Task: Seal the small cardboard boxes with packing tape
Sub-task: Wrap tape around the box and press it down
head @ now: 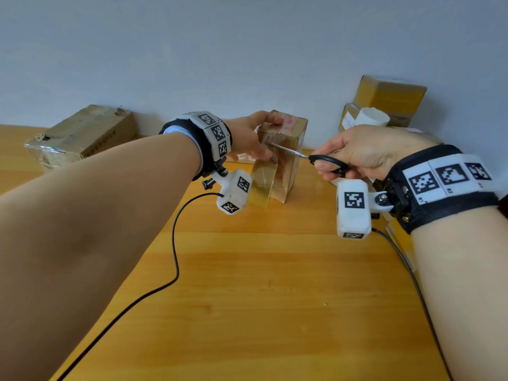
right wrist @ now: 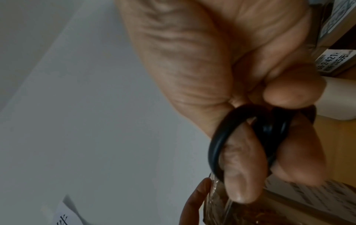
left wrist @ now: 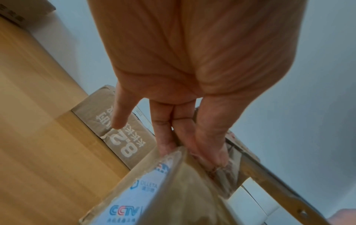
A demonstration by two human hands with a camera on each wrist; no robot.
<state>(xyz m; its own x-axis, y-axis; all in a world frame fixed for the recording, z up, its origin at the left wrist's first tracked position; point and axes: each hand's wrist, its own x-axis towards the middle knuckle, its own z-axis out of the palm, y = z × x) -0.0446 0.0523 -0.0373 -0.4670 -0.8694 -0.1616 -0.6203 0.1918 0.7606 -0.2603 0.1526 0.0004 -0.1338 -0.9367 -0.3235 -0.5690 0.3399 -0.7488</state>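
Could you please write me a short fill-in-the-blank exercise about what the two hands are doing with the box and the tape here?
1. The right hand holds a pair of black-handled ____.
2. The blades point at the small cardboard box steadied by the ____ hand.
3. The roll of packing tape hangs beside the box, above the ____ table.

Missing words: scissors; left; wooden
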